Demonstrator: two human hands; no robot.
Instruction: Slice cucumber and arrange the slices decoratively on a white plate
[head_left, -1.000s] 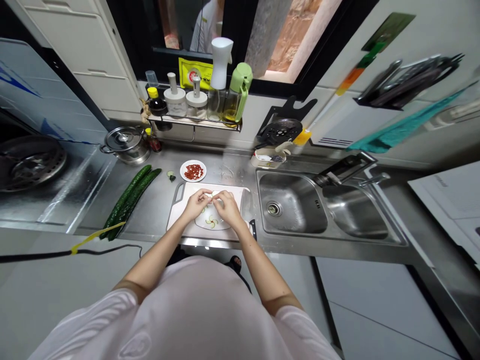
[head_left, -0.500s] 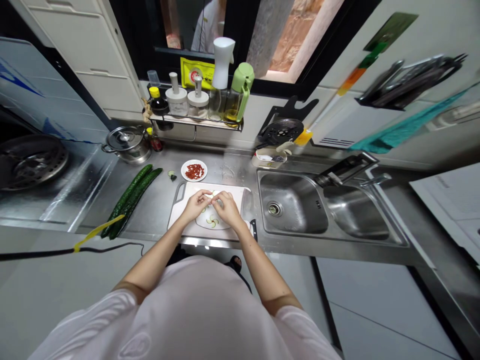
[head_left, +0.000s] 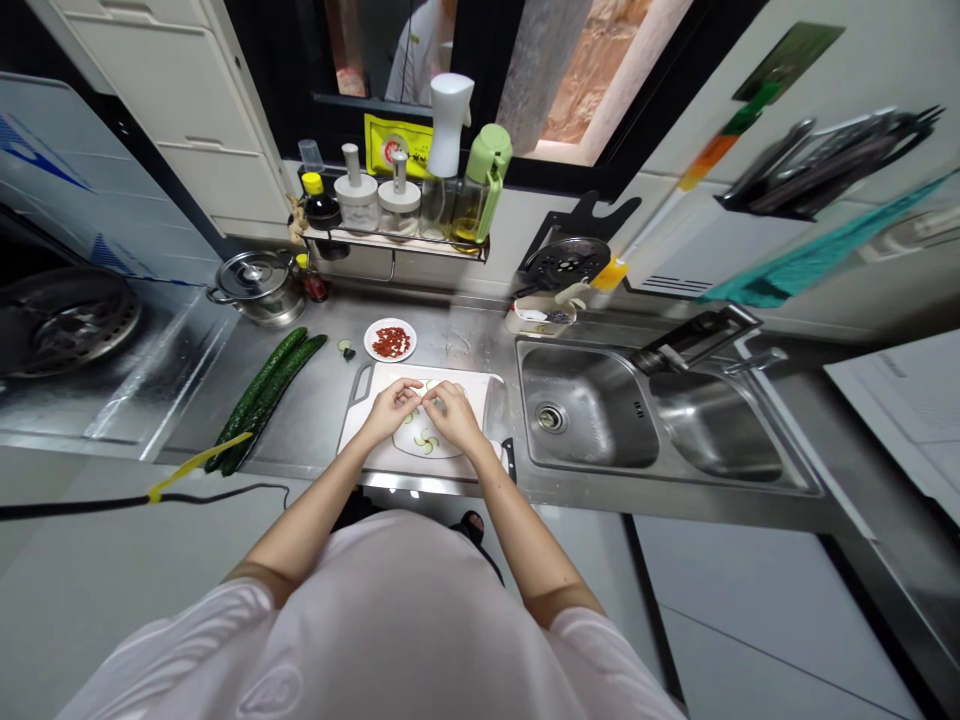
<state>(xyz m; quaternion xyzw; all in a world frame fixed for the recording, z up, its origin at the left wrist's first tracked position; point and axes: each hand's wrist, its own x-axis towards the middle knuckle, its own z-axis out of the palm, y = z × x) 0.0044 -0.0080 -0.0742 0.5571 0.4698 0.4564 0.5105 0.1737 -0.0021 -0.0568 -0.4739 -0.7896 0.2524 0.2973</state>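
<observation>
My left hand [head_left: 394,409] and my right hand [head_left: 451,416] meet fingertip to fingertip over a white plate [head_left: 406,447]. Both are closed in a pinch; whatever sits between the fingers is too small to make out. Thin green-edged cucumber slices [head_left: 427,441] lie fanned out like a flower at the plate's near side, and more slices are partly hidden behind my fingers. Under the plate is a white cutting board [head_left: 486,392]. At its right edge a black knife handle [head_left: 510,459] sticks out. Beyond the board stands a small plate of red bits [head_left: 391,342].
Two long cucumbers [head_left: 266,400] lie on the left of the counter, near small cucumber scraps [head_left: 346,350]. A lidded steel pot [head_left: 259,288] stands behind them. A double sink [head_left: 589,405] is to the right. Bottles and jars fill a wall rack [head_left: 394,238].
The whole view has shifted very slightly. My hands stay pinched together over the plate, with hardly any visible movement.
</observation>
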